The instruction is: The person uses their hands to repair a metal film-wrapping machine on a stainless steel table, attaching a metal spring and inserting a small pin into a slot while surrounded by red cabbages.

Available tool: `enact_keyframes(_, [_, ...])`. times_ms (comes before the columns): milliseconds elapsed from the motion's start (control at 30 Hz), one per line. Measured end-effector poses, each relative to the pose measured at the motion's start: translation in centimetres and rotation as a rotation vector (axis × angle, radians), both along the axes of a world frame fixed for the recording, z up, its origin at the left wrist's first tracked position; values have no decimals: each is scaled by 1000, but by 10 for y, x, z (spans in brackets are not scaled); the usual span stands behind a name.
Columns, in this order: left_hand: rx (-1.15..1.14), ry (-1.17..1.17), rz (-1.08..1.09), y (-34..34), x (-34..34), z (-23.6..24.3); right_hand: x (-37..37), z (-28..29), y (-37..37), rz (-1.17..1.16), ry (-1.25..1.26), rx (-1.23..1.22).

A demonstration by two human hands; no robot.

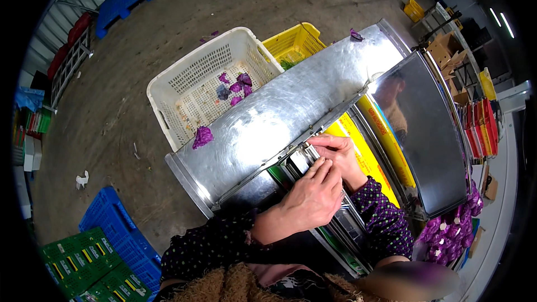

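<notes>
Both my hands meet over the open top of a stainless steel machine [268, 114]. My right hand [344, 159] is closed, thumb and fingertips pinching at the machine's inner edge. My left hand [307, 198] curls in beside it, fingers bent and fingertips against those of the right. What they pinch is hidden by the fingers. A bright metal piece [300, 159] lies just left of the fingertips. Yellow printed sheeting [363, 154] runs inside the opening to the right of my hands. Green strips show below my left hand.
Purple cabbage leaves [203, 137] lie on the steel and in a white crate [193, 59] beyond it. A yellow crate [305, 39] stands behind. A dark glossy panel [425, 134] rises at right, near a purple net sack [450, 235]. Blue [114, 215] and green crates [84, 257] sit lower left.
</notes>
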State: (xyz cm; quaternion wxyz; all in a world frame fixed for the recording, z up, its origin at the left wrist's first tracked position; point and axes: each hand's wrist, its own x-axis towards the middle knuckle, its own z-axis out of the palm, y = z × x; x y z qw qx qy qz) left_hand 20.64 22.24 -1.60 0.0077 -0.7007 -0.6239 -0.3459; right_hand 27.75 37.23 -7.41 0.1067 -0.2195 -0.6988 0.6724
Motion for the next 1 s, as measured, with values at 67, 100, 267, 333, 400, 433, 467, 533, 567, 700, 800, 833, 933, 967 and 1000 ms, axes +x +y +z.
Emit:
enact_keyframes(67, [-31, -36, -3, -2, 2, 2, 2, 3, -2, 7, 31, 44])
enact_keyframes(100, [-48, -54, -4, -4, 2, 3, 3, 3, -3, 16, 47, 74])
enact_keyframes(267, [65, -102, 7, -2, 1, 6, 8, -12, -8, -50, 153, 124])
enact_keyframes(333, [75, -133, 10, -2, 2, 4, 8, -12, -11, -61, 193, 112])
enact_keyframes(400, [94, -148, 38, -4, 6, 1, 7, -9, -10, -36, 132, 22])
enact_keyframes(433, [92, -134, 29, -4, 5, 3, 7, -7, -8, -25, 102, -21])
enact_keyframes(467, [91, -122, 19, -5, 3, 5, 5, -4, -6, -24, 41, -86])
enact_keyframes(533, [92, -105, 15, -7, 3, 7, 3, 3, -6, -25, -82, -213])
enact_keyframes(567, [95, -100, 20, -8, 5, 7, 3, 5, -5, -10, -72, -211])
enact_keyframes(700, [95, -85, 18, -10, 7, 10, 3, 12, -5, 10, -69, -276])
enact_keyframes(800, [104, -75, 11, -12, 6, 16, 4, 14, -8, 5, -52, -311])
enact_keyframes(833, [108, -67, 12, -12, 6, 16, 6, 14, -8, 6, -39, -310])
enact_keyframes(933, [112, -61, 14, -12, 7, 19, 2, 18, 0, 84, -76, -394])
enact_keyframes(967, [109, -70, 13, -12, 7, 20, 2, 21, 0, 85, -95, -379])
enact_keyframes(1000, [107, -80, 13, -12, 7, 21, 2, 23, 0, 85, -114, -364])
